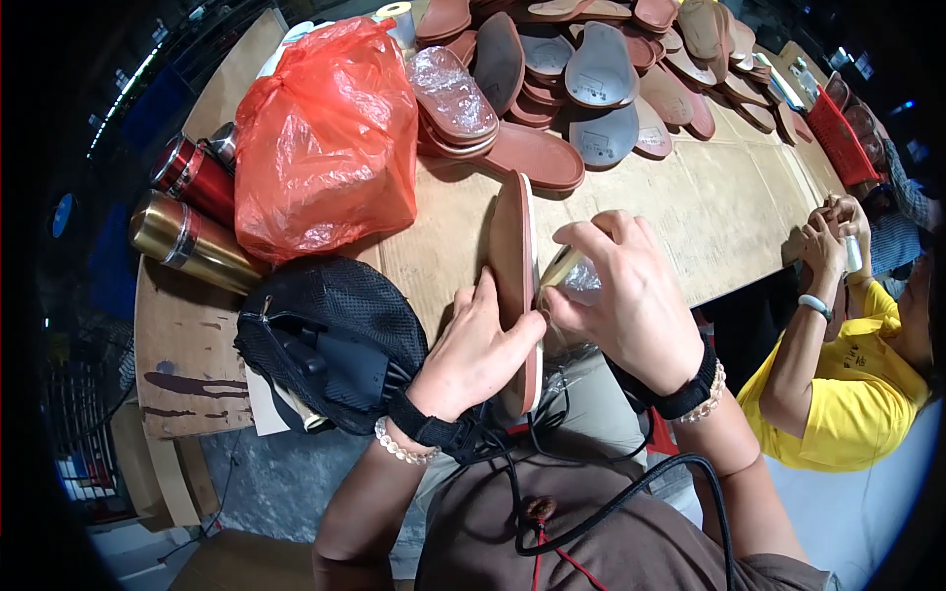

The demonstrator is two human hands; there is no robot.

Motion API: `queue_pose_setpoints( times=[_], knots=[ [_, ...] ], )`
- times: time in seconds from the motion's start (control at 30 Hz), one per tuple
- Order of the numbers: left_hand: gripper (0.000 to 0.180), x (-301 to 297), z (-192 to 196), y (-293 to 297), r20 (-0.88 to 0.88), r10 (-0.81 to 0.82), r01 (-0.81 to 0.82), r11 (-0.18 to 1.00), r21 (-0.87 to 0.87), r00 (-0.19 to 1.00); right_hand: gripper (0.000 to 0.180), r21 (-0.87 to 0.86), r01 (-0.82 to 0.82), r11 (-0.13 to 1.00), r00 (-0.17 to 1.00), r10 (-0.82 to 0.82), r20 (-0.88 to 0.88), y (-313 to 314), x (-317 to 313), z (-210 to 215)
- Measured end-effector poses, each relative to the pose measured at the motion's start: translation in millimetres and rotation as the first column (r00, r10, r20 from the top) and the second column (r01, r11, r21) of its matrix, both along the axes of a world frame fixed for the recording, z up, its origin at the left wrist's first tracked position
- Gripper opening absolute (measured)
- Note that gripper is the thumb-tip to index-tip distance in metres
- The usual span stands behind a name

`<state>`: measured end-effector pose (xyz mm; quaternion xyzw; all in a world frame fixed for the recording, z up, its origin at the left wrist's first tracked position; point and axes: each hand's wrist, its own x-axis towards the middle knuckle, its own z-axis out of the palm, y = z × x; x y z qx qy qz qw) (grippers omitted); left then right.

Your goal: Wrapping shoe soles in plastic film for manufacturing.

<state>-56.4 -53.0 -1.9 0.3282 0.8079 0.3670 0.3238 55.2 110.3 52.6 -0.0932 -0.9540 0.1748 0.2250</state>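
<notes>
One long, smooth brown sole (508,251) is clamped by the left hand (478,350), a pale-edged, glossy piece (561,267) by the right hand (636,305).

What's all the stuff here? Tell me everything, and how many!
Held sole: one, brown, centre.
Pale thing, kind unclear: one, centre.
Loose soles: many, brown and grey, top.
Plastic bag: one, red, upper left.
Flasks: gold and red, one each, left.
Mesh bag: one, black, left.
Basket: one, red, far right.
Roll: one, whitish, top.
Table: one, tan, middle.
Co-worker in yellow: one, right.
Wristbands: two, black, wrists.
Left grip: one, bare, on sole.
Right grip: one, bare, on pale thing.
</notes>
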Motion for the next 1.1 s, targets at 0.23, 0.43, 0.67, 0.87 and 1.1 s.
queue_pose_setpoints(
  times=[0.23,0.43,0.67,0.87,1.1],
  knots=[
    [0.091,1.3,-3.4,-0.3,0.036,0.049,-0.051,0.996,0.069,0.998,0.045,0.014,-0.016,1.0,1.0,0.016,-0.021,-1.3,-1.5,-1.9],
    [0.091,5.2,-0.5,1.9,0.032,0.045,-0.047,0.997,0.066,0.998,0.047,-0.003,-0.025,1.0,0.999,0.025,-0.024,1.1,-0.3,-1.1],
    [0.09,7.6,-8.3,2.6,0.0,0.065,-0.065,0.993,0.102,0.998,0.048,-0.032,-0.02,0.999,1.0,0.021,0.021,3.1,0.0,2.0],
    [0.088,8.5,-7.3,3.8,0.034,0.104,-0.106,0.991,0.083,0.994,0.049,-0.073,-0.041,0.996,0.999,0.042,0.019,4.7,-1.1,1.4],
    [0.071,11.6,-8.8,2.5,0.048,0.155,-0.16,0.973,0.166,0.987,0.047,-0.122,-0.143,0.982,0.99,0.141,-0.028,15.2,-4.3,-5.3]
  ],
)
